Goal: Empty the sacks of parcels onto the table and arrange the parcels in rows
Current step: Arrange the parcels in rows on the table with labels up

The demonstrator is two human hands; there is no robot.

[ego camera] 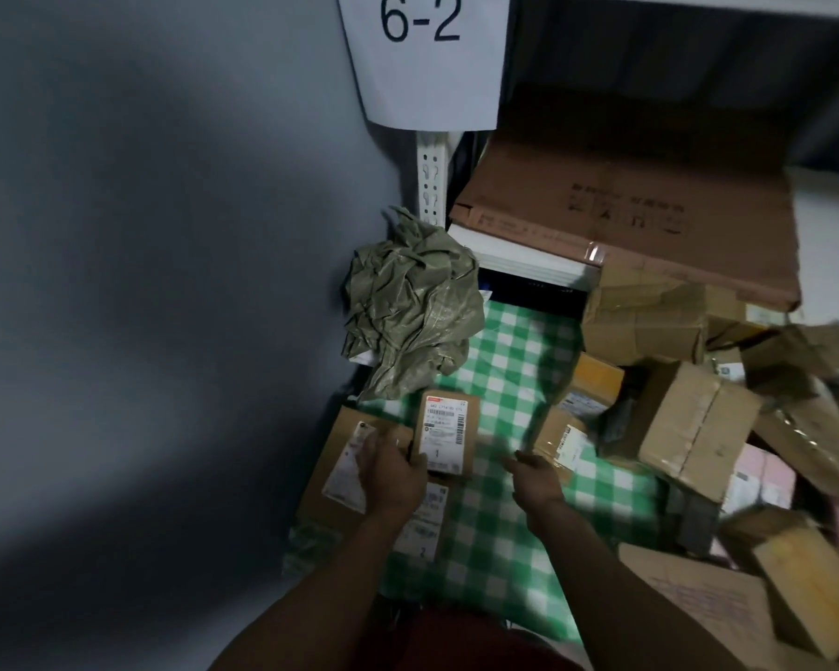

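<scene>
Item: small labelled parcel (445,432), brown card, white shipping label face up, printed "1". Location: on the green-checked table (500,535), near its left edge, just beside a larger flat parcel (340,457) that lies against that edge. A second labelled parcel (425,523), marked "2", lies nearer the front edge, partly under the left forearm.

Orientation: long axis runs from the front edge toward the back edge, tilted slightly to the right; label text reads upright from the person's side.

Left hand (392,472): fingers curled at the near left corner of the small parcel, apparently grasping it; the exact contact is hidden by the knuckles. Right hand (536,477): blurred, fingers extended and released, holding nothing, over bare cloth near a taped parcel (560,440).

Other stock: crumpled green sack (408,307), seemingly emptied, at the back left corner; an unsorted heap of boxes (688,423) along the right side.

Handling note, as judgement: the step is squaring parcel "1" into the left row. Best done by sliding it flush beside the flat parcel, long edges parallel to the left edge, label kept upward and readable, with parcel "2" lined up behind it. The light card should slide easily on the cloth; pressing too hard could bunch it.
</scene>
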